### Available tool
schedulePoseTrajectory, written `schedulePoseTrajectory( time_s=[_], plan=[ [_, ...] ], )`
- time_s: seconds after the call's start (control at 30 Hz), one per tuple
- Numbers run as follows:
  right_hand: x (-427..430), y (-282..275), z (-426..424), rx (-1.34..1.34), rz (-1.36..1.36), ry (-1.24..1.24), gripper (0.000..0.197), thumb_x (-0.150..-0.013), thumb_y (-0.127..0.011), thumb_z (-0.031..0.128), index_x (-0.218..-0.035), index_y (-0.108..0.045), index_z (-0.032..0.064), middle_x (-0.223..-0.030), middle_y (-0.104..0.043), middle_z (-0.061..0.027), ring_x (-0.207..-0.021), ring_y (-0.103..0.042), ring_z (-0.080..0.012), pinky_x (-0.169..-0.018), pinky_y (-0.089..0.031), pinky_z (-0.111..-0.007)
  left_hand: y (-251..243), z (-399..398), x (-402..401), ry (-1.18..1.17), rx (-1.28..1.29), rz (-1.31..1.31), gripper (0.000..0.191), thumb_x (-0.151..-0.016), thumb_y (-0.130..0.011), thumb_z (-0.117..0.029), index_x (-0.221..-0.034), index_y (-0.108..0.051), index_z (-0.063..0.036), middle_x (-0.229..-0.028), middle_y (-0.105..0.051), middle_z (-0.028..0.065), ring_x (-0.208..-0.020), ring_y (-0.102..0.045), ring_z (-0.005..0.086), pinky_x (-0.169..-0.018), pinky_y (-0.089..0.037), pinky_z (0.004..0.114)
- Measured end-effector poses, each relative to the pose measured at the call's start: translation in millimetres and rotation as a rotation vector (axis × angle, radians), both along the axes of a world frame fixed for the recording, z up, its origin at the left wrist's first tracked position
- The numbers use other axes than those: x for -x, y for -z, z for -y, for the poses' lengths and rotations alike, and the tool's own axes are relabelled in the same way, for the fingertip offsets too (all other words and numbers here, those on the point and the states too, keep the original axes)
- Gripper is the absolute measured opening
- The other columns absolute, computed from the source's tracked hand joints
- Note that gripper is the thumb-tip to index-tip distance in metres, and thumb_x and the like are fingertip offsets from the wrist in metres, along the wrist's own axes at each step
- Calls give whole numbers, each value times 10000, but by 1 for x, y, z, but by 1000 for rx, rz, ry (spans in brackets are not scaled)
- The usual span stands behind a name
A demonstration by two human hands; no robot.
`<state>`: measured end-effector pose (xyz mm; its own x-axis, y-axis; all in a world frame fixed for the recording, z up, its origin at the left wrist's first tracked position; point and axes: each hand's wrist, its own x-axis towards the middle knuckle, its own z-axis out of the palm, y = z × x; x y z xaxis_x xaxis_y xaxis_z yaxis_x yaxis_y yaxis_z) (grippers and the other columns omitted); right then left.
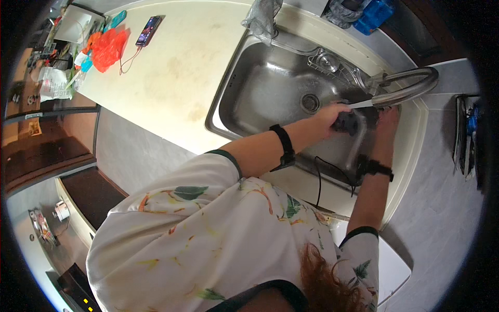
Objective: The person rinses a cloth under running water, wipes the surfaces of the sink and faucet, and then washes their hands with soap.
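Observation:
My left hand [332, 117] reaches into the steel sink [265, 82] and grips a dark item [345, 122], perhaps cloth or a soft pad, just right of the drain [310, 103]. Above it arches the metal faucet [405, 91]; a whitish streak, seemingly running water, goes from its outlet to my left fingertips. My right hand [387, 120] is at the sink's right side, below the faucet neck; its fingers are partly hidden, and whether they hold anything cannot be told. Both wrists wear black bands. A thin black cord [319, 179] hangs over the near sink edge.
A wire rack [331, 72] holding a metal part lines the sink's far side. A grey mesh bag [263, 19] hangs at the far corner. On the cream counter [175, 70] are a phone [149, 31] with a cable and an orange plastic bag [109, 48]. A blue container [374, 15] stands behind.

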<state>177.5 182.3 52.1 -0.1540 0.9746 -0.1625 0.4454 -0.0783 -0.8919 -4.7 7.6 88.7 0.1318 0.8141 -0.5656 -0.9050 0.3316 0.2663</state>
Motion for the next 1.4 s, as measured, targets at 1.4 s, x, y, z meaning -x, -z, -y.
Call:
schedulePoseTrajectory(
  time_s=[1.4],
  plan=[
    [305,2,295,456,68,-593,573,-845,-493,396,-1148,-447,-89,-1128,-515,-228,-1071,-479,-310,-874,-369,-347,-23,274,214,-412,115,-681,405,-872,-460,-336,-1124,-497,-21,-1131,-492,96,-1082,-442,240,-870,-398,367]
  ],
)
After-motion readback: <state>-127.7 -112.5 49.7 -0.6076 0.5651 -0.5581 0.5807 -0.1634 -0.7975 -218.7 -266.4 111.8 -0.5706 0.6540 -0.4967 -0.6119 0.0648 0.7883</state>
